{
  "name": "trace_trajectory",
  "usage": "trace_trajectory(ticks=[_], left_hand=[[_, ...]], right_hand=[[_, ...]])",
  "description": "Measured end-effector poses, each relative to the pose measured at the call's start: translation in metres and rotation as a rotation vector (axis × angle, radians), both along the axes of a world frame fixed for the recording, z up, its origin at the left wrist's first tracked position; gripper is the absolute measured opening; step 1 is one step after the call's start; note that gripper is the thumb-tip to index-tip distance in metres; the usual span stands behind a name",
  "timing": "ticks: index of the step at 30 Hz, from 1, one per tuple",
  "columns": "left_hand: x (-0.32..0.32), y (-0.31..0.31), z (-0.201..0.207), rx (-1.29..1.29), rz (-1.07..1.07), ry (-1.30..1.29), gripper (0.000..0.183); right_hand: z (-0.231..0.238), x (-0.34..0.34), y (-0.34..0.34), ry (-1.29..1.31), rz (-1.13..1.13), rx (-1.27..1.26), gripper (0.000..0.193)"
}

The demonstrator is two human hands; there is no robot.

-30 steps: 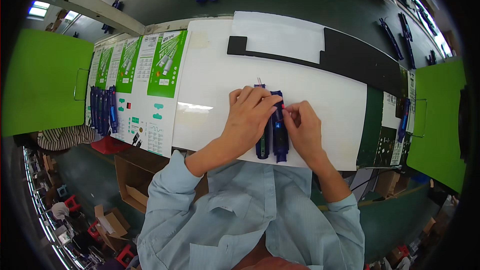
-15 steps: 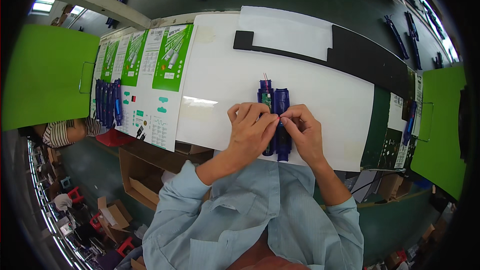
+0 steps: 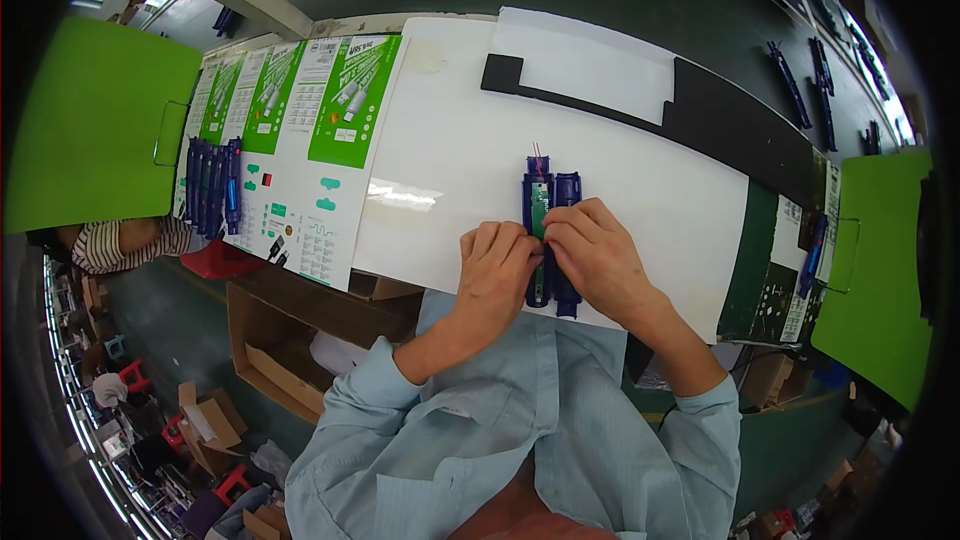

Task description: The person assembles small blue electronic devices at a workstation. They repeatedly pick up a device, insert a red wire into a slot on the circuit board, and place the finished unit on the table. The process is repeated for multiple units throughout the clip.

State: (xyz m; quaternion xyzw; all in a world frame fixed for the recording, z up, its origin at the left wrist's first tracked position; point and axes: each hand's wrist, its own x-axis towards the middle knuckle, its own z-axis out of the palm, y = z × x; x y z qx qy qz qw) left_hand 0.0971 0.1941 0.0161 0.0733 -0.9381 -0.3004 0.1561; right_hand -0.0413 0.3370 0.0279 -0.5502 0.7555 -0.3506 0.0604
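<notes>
Two long dark blue plastic casing halves lie side by side in front of me. The left casing half point(image 3: 539, 290) holds a narrow green circuit board point(image 3: 539, 212), and thin red wires point(image 3: 538, 152) stick out past its far end. My left hand point(image 3: 495, 268) is at its left edge, fingers curled and tips pinched over the board. From the right, my right hand point(image 3: 603, 258) reaches across the right casing half point(image 3: 567, 295), thumb and fingertips pinched at the board's middle. Whatever is between the fingertips of either hand is too small or hidden.
White sheeting point(image 3: 440, 120) covers the worktop, with a black cut-out panel point(image 3: 740, 125) along its far side. Several blue casings point(image 3: 212, 185) stand in a row at left on printed packaging sheets point(image 3: 345, 105). Another casing point(image 3: 813, 255) lies far right. Green boards point(image 3: 100, 130) flank the worktop.
Both hands have shifted from the gap between the casing halves onto the board in the left half. My right hand has moved left and now covers part of the right half.
</notes>
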Motion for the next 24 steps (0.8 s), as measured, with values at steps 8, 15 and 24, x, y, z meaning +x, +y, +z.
trace_trajectory(ticks=[8, 15, 24], left_hand=[[0.014, 0.004, -0.012, -0.032, -0.019, 0.113, 0.032], [0.048, 0.014, -0.021, -0.041, -0.122, 0.059, 0.052], [0.046, 0.009, -0.021, -0.047, -0.167, 0.061, 0.052]], right_hand=[[0.015, -0.012, -0.002, -0.191, 0.082, 0.110, 0.010], [0.018, -0.015, -0.007, -0.255, 0.100, 0.210, 0.005], [0.016, -0.020, -0.014, -0.343, 0.098, 0.298, 0.005]])
